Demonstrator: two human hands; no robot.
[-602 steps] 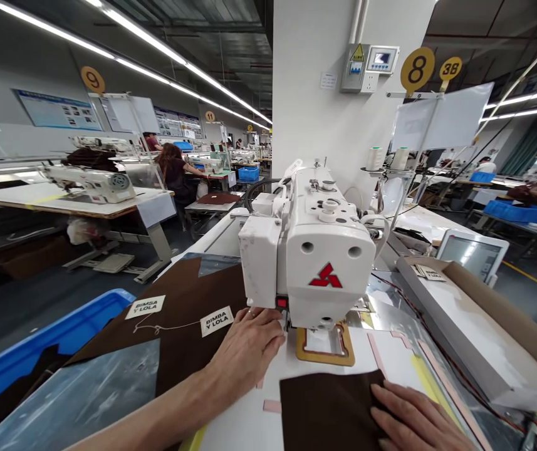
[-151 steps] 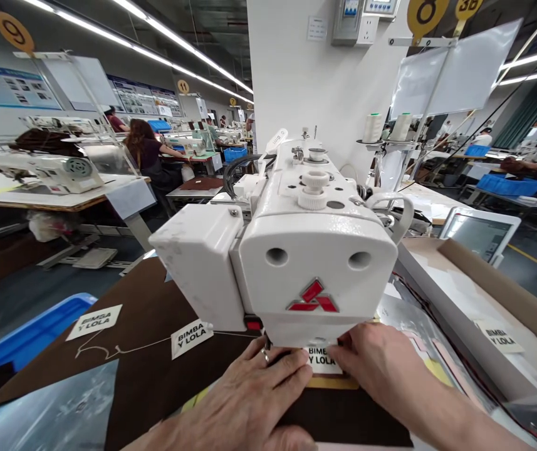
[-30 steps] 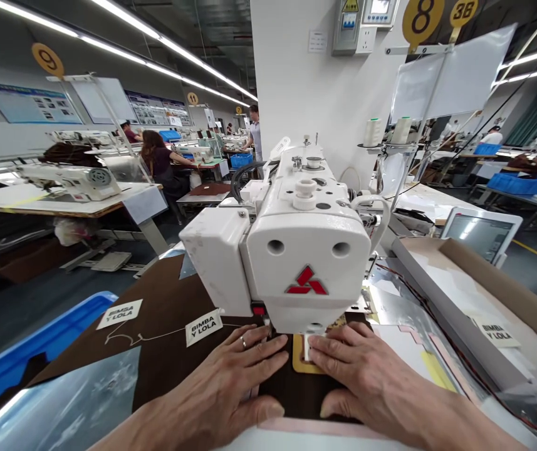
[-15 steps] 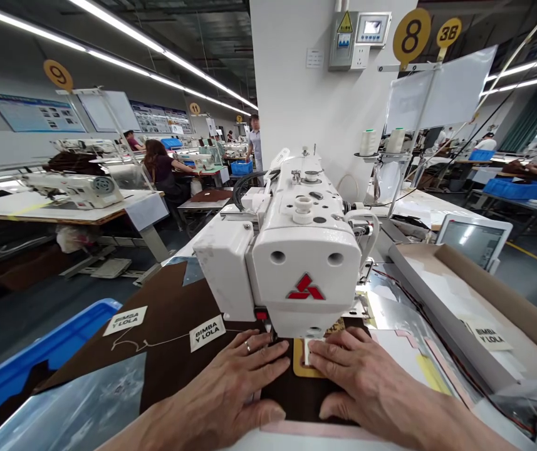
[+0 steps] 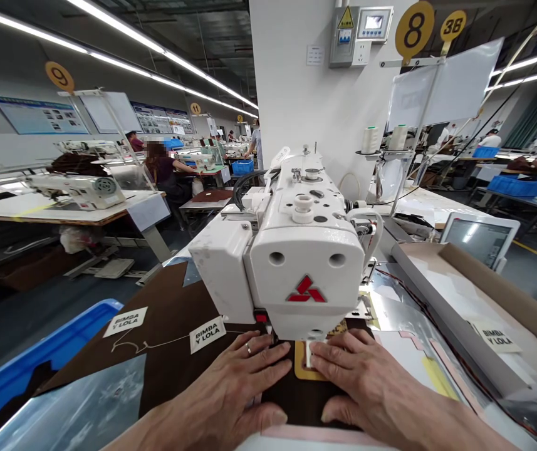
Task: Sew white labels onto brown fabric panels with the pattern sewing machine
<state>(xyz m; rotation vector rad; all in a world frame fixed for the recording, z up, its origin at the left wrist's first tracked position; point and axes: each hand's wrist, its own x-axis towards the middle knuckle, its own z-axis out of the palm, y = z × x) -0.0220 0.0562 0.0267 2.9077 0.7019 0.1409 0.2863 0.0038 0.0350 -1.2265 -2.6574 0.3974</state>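
Fingers (image 5: pixel 268 374) of the left hand (image 5: pixel 230 385) are spread flat on a piece of brown cloth (image 5: pixel 301 401), pinching nothing. Those of the right hand (image 5: pixel 364 376) also lie flat and closer together, their tips over a yellow frame (image 5: pixel 308 374) that rests on the cloth. Both thumbs point inward, well apart, with bare cloth between them.

Inside the frame only a narrow white strip (image 5: pixel 309 356) shows; the right fingertips cover the rest, so I cannot tell whether it is a label. Right above stands the head of the sewing machine (image 5: pixel 306 263), which hides the needle.

Judging by this, the piece is partway through: cloth and frame are in place below the machine, and the hands seem to be steadying them. Whether any stitching there is finished cannot be seen.

Further left, a larger spread of brown cloth (image 5: pixel 167 382) bears two printed labels (image 5: pixel 207 334), with a loose thread (image 5: pixel 167 344) running between them. That trailing thread suggests they have been sewn, though their stitches are too small to check. Beyond it, a blue bin (image 5: pixel 71 341) has dark cloth in it.

On the right, a cardboard box (image 5: pixel 507 288) holds more labels (image 5: pixel 498 338), apparently unused, so some supply seems left. Near it stands a screen (image 5: pixel 479 239).
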